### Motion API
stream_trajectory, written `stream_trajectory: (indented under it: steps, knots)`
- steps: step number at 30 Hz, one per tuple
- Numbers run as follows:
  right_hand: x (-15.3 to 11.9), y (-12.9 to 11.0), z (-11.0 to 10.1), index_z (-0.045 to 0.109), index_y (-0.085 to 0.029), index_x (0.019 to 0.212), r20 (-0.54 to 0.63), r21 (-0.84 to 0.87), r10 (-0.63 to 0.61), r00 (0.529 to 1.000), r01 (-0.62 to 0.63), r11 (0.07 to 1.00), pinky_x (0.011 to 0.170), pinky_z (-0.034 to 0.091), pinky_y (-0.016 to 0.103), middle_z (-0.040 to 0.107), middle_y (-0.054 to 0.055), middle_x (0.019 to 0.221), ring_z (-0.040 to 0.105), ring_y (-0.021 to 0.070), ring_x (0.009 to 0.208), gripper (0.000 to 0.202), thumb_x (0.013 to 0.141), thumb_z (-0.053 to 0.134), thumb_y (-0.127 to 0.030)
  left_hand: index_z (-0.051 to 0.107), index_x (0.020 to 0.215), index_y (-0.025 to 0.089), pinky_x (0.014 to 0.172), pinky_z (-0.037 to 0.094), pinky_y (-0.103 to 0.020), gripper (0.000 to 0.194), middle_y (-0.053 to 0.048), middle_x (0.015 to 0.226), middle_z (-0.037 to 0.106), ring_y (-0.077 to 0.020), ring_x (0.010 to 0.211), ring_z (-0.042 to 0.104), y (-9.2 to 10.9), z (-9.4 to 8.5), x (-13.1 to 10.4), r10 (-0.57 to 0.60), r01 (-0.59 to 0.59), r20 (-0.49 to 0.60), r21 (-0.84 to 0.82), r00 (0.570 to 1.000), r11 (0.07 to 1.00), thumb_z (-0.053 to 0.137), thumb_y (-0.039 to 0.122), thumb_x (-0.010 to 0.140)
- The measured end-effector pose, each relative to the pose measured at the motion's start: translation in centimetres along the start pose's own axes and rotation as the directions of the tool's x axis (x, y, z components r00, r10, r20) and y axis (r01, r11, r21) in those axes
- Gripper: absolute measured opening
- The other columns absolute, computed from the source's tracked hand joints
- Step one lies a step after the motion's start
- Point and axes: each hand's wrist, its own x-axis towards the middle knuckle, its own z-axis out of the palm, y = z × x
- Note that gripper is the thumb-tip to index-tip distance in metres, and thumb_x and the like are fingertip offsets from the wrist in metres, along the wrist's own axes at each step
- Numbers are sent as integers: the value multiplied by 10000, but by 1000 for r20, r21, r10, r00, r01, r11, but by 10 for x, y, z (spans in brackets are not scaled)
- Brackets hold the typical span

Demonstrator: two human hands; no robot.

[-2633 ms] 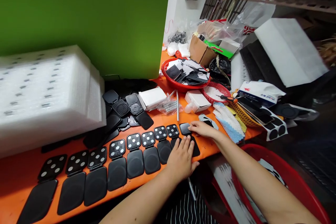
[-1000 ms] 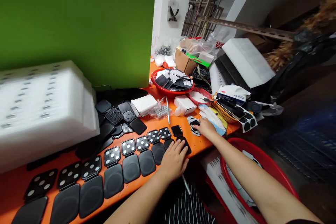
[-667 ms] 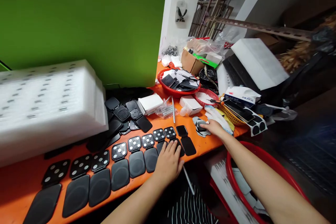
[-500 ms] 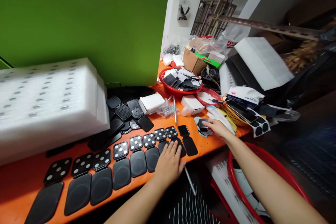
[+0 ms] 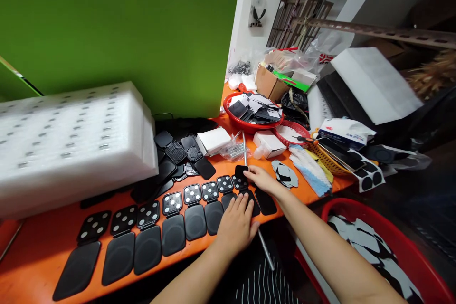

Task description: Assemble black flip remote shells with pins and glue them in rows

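Along the orange table runs a row of hinged black plates, their small square halves dotted with white spots. My left hand lies with fingers stretched over the lower halves near the row's right end. Pinched in my right hand is a small black square pad, held over the dotted half near that end; whether it touches cannot be seen. My right forearm and hand hide part of the last hinged plate. A loose pile of grey-backed pads lies right of my right hand.
White foam blocks stand at the left, before more black hinged plates. Behind are a white box, a metal rod and a red bowl of scraps. A red tub holding white and black scraps is at lower right.
My right hand has moved left from the pad pile to the row, carrying a black square pad. My left hand stays on the plates. The view has shifted slightly.
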Motion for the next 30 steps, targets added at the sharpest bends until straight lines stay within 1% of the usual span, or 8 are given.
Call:
stream_trajectory:
  steps: [2, 4, 9, 12, 15, 22, 27, 30]
  knots:
    - [2, 4, 1, 479, -190, 699, -48, -26, -12, 999, 11, 1000, 543, 371, 247, 517, -23, 632, 474, 124, 579, 318, 745, 509, -503, 446, 1321, 147, 1057, 325, -441, 556, -124, 1418, 416, -271, 1299, 377, 0, -1, 0, -7, 7, 1, -4, 1000, 1000, 396, 485, 883]
    - [1, 7, -1, 468, -194, 702, -53, -44, -18, 998, 16, 999, 544, 365, 248, 507, -27, 626, 463, 123, 572, 317, 753, 498, -505, 459, 1312, 156, 1060, 321, -433, 553, -113, 1413, 426, -267, 1296, 380, 1, -2, 0, -10, 10, -5, -9, 1000, 1000, 412, 492, 875]
    - [-4, 14, -4, 473, -187, 666, 79, -95, -14, 997, 21, 995, 540, 358, 245, 495, -33, 592, 443, 115, 546, 336, 731, 534, -511, 472, 1304, 165, 1068, 300, -438, 559, -102, 1410, 433, -285, 1305, 359, 2, -5, 1, -26, 26, -2, 3, 1000, 1000, 432, 506, 864]
    - [1, 16, -2, 483, -178, 628, 155, -145, -21, 988, 44, 988, 536, 335, 241, 480, -36, 576, 422, 109, 545, 334, 721, 550, -491, 471, 1304, 158, 1068, 294, -441, 582, -112, 1402, 440, -291, 1302, 362, 2, -7, 2, -35, 35, 19, 3, 999, 999, 429, 530, 859]
    - [8, 20, -1, 469, -178, 600, 192, -196, -29, 981, 67, 978, 539, 318, 240, 457, -41, 563, 404, 108, 550, 334, 727, 540, -479, 475, 1302, 157, 1067, 294, -441, 610, -114, 1398, 446, -292, 1301, 362, 3, -8, 3, -46, 46, 34, -4, 998, 999, 424, 563, 849]
    - [12, 23, 0, 428, -190, 612, 179, -302, -24, 984, 78, 950, 537, 299, 237, 425, -47, 577, 384, 111, 563, 329, 762, 488, -476, 480, 1299, 158, 1068, 298, -437, 607, -111, 1401, 443, -290, 1300, 364, 2, -8, 5, -54, 55, 53, -21, 997, 998, 442, 557, 843]
    - [10, 18, 3, 393, -196, 594, 149, -366, -15, 989, 69, 928, 544, 290, 240, 413, -47, 568, 383, 114, 569, 321, 776, 473, -448, 472, 1306, 149, 1070, 291, -446, 620, -117, 1402, 440, -296, 1298, 364, 1, -6, 5, -50, 51, 57, -25, 997, 998, 434, 559, 843]
    - [9, 12, 2, 390, -197, 596, 154, -400, -7, 988, 69, 914, 548, 295, 242, 420, -44, 573, 393, 117, 573, 308, 782, 468, -428, 479, 1301, 153, 1067, 297, -443, 608, -114, 1398, 446, -293, 1297, 366, 2, -7, 6, -52, 53, 60, -23, 997, 998, 435, 552, 845]
